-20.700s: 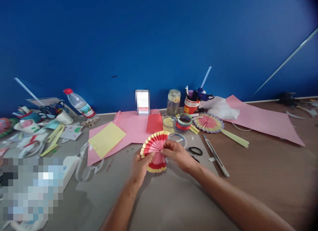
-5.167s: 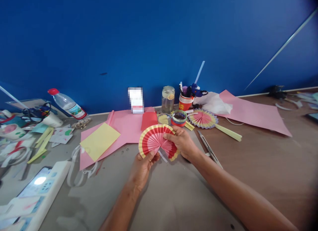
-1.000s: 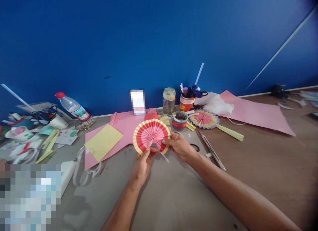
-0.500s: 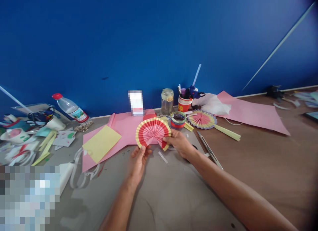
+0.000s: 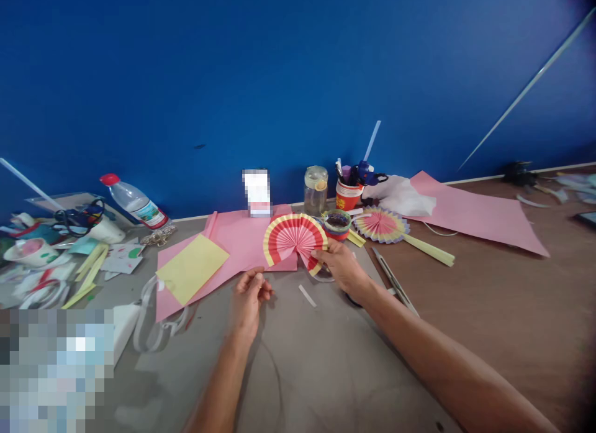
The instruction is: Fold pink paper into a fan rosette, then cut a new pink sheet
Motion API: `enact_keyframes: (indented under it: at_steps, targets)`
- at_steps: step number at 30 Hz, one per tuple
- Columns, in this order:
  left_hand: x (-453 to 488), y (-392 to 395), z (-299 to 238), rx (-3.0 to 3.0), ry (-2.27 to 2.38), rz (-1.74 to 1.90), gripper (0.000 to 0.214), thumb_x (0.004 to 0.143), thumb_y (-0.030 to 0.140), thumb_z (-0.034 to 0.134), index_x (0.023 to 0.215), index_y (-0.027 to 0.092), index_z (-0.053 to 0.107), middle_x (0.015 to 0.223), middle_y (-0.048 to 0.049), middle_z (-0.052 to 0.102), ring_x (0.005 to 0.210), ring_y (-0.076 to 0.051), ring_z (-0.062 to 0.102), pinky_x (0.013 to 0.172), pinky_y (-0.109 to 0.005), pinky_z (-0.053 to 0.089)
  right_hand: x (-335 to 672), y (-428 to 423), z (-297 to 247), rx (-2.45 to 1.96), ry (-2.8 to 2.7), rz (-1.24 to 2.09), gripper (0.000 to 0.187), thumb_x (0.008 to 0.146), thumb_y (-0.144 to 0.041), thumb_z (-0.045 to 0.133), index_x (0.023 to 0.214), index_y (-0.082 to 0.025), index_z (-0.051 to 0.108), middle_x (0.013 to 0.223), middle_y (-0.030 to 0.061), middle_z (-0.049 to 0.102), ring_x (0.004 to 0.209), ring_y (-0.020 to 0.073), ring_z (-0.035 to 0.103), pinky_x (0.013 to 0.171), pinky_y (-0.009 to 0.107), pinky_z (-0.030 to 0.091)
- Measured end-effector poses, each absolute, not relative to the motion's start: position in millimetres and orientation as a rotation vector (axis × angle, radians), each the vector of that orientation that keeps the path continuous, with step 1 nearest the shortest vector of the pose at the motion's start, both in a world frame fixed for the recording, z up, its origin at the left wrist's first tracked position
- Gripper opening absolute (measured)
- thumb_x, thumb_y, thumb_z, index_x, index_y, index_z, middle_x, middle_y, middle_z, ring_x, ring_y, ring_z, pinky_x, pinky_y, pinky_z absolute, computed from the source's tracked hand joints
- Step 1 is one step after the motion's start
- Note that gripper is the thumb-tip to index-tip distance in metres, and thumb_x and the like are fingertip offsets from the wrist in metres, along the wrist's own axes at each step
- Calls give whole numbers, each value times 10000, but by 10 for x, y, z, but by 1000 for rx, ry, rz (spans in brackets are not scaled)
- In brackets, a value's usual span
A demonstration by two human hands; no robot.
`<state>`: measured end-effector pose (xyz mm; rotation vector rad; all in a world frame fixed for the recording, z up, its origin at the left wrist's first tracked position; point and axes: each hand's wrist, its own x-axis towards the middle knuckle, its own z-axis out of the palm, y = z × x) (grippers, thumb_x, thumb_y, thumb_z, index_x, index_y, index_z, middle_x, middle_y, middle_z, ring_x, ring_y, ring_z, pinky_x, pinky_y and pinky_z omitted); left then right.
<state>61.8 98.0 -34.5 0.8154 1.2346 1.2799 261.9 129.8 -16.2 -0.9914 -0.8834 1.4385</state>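
A pleated paper fan with pink, red and yellow bands is spread in a wide arc, with a gap at its lower side. My right hand pinches its lower right end between thumb and fingers. Just below the fan's left end, my left hand is apart from it, fingers loosely curled and nothing visible in them. Behind the fan lies a large pink paper sheet, with a yellow sheet on top. A finished-looking round pleated fan with a yellow handle rests to the right.
Behind my right hand stand a small tub, a glass jar and a red cup of tools. A utility knife lies on the right. A bottle leans at left, near cluttered paper scraps.
My left hand has let go of the fan's left end and drawn slightly left and down. The fan, still in my right hand, has shifted up and a little to the right.
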Motion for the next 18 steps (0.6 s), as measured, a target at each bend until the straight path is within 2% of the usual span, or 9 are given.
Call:
enact_keyframes:
  at_steps: [5,8,13,18]
  targets:
    - [590,997,-342,1020,1388,1314,311,703,408,659,855,141,612,524,48,547,454,-72,472,472,-191,407,2608,1307,-198,-935,-844,1491,201,580,-249,728,680,-180,568,531,-66,559,476,86,454,508,228,368]
    - [580,1016,-360,1058,1458,1373,284,706,386,639,858,147,614,563,31,567,490,-85,499,480,-193,409,2611,1318,-248,-936,-842,1483,178,597,-245,714,697,-173,586,568,-53,595,475,84,461,500,227,367]
    - [476,1085,-485,1115,1584,1500,269,712,355,598,898,161,601,761,-10,609,599,-109,560,587,-239,471,2615,1332,-274,-948,-814,1446,228,618,-275,709,796,-160,625,698,-4,674,512,110,522,500,242,381]
    - [367,1122,-570,1243,1707,1556,246,728,281,583,956,197,614,977,-58,625,916,-190,593,796,-306,480,2606,1349,-280,-947,-770,1409,282,611,-278,723,845,-166,614,785,17,703,602,149,601,552,263,441]
